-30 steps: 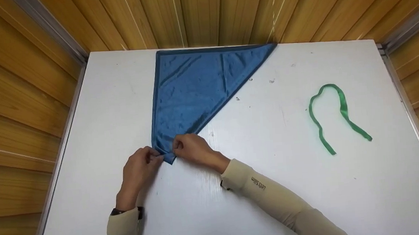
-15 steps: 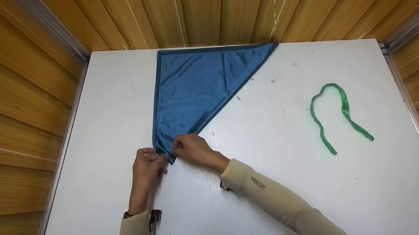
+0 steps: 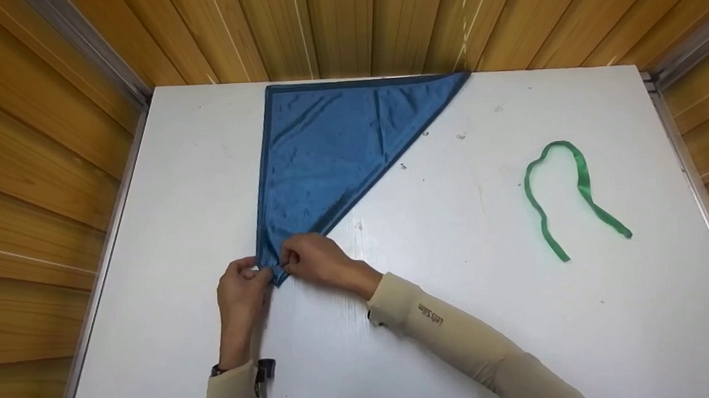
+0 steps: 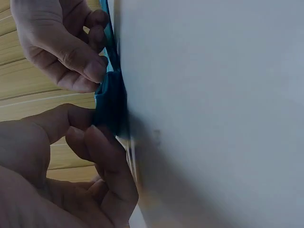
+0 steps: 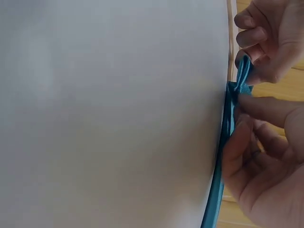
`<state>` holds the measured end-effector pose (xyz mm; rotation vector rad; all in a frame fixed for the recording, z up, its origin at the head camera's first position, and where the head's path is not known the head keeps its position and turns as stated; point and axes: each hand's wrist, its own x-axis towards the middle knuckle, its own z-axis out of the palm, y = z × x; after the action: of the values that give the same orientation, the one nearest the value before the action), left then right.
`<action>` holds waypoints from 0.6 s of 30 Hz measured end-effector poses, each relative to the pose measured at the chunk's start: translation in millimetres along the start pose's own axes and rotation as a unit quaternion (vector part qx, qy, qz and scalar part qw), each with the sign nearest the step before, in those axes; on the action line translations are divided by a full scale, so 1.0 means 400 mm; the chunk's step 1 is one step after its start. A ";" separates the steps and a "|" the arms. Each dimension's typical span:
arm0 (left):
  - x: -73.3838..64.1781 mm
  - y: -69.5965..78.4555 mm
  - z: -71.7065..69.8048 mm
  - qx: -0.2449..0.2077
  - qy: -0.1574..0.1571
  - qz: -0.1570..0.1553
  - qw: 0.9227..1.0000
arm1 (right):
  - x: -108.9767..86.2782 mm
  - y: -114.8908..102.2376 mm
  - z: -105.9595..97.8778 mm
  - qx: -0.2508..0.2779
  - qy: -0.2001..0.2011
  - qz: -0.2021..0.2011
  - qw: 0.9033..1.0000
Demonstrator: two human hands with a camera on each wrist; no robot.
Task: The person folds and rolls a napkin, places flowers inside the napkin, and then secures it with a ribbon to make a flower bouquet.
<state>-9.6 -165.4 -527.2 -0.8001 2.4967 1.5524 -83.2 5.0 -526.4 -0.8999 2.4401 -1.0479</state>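
Observation:
A shiny blue scarf [image 3: 320, 157], folded into a triangle, lies on the white table with its near corner between my two hands. My left hand [image 3: 241, 297] pinches the left side of that corner between thumb and fingers. On the other side, my right hand [image 3: 324, 262] pinches the cloth a short way off. Both wrist views show the corner bunched in small folds: the scarf [image 4: 109, 97] stands up a little between the fingertips, and a loop of the scarf [image 5: 243, 71] shows at the left hand's fingers. The table tip of the corner pokes out below the hands.
A green ribbon [image 3: 582, 177] lies in a loose arch on the right part of the white table [image 3: 462, 316]. Wood-panelled walls [image 3: 342, 25] rise behind the table and at both sides. The scarf's far edge runs along the table's back edge.
My left hand has shifted its hold on the corner, first rightward, then slightly back left. My right hand has moved a little left and nearer, pulling the corner along. The ribbon stays put.

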 end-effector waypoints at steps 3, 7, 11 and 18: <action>0.000 0.002 -0.003 0.004 0.003 0.006 1.000 | 0.004 -0.005 0.007 -0.007 -0.013 -0.016 1.000; -0.002 -0.001 -0.004 0.005 0.009 0.017 1.000 | 0.005 -0.004 0.015 -0.006 -0.013 -0.016 1.000; -0.001 -0.003 0.001 -0.024 0.008 0.017 1.000 | 0.001 -0.003 0.010 0.023 -0.027 -0.015 0.999; -0.007 -0.001 0.009 -0.160 -0.014 -0.007 0.987 | -0.002 -0.003 0.005 0.071 -0.037 0.023 0.997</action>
<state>-7.5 -161.4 -528.4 -0.8232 2.2458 1.9740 -81.2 3.8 -526.9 -0.8186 2.2833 -1.1356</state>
